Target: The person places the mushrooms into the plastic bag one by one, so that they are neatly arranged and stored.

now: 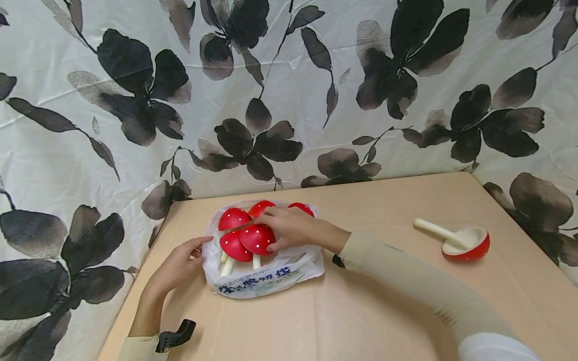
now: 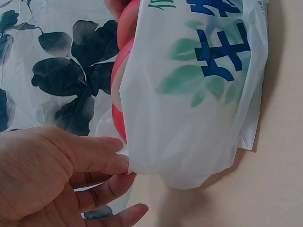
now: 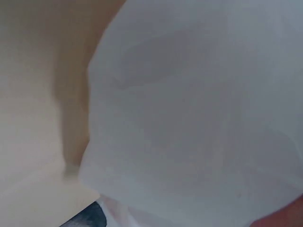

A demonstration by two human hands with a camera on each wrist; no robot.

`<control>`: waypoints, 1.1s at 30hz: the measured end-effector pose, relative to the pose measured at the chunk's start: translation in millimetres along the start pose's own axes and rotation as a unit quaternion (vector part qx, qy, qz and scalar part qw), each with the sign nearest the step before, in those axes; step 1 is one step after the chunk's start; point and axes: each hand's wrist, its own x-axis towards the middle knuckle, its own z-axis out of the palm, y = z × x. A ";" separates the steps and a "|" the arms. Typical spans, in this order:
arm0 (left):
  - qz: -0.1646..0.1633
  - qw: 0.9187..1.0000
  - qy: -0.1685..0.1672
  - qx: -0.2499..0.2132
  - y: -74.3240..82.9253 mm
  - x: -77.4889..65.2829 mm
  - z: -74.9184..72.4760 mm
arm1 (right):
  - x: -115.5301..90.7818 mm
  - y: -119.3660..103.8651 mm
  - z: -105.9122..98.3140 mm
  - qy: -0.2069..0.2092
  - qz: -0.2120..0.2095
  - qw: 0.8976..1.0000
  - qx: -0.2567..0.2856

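Note:
A white plastic bag (image 1: 289, 281) with blue and green print lies on the table, its mouth spread round several toy mushrooms (image 1: 233, 246) with red, white-dotted caps and cream stems. My left hand (image 1: 182, 263) pinches the bag's left rim between thumb and fingers, as the left wrist view shows close up. Reaching in from the right, my right hand (image 1: 291, 228) has its fingers curled over a toy mushroom (image 1: 257, 239) among the caps. Its fingertips are partly hidden there. In the right wrist view the bag (image 3: 189, 118) hides most of that hand.
Off to the right, a single toy mushroom (image 1: 469, 243) lies on its side, stem pointing left. The wooden table (image 1: 361, 311) ends at a floral cloth (image 1: 316, 100) hanging behind it. A black strap (image 1: 176, 337) sits at the left wrist.

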 end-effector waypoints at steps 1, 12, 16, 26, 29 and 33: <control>-0.002 1.000 0.002 0.000 -0.2 -0.2 0.1 | 0.5 -1.5 0.5 0.003 0.000 1.000 -0.005; 0.016 1.000 0.008 -0.002 -0.5 -3.0 -0.3 | 2.0 -6.9 -4.7 0.006 0.040 0.998 0.055; 0.009 1.000 0.004 0.002 -0.4 -2.8 -1.1 | 3.6 -4.6 -8.3 0.004 0.056 0.997 0.046; 0.008 1.000 -0.004 0.002 -0.2 -1.7 -2.3 | 4.9 4.4 -4.2 0.003 0.026 0.998 0.054; 0.008 1.000 -0.006 0.001 1.4 -1.4 -3.0 | 2.2 9.4 -4.0 -0.014 0.020 0.996 0.081; 0.004 1.000 -0.008 0.001 2.4 -1.1 -3.0 | -0.8 11.0 -4.3 -0.031 0.012 0.995 0.094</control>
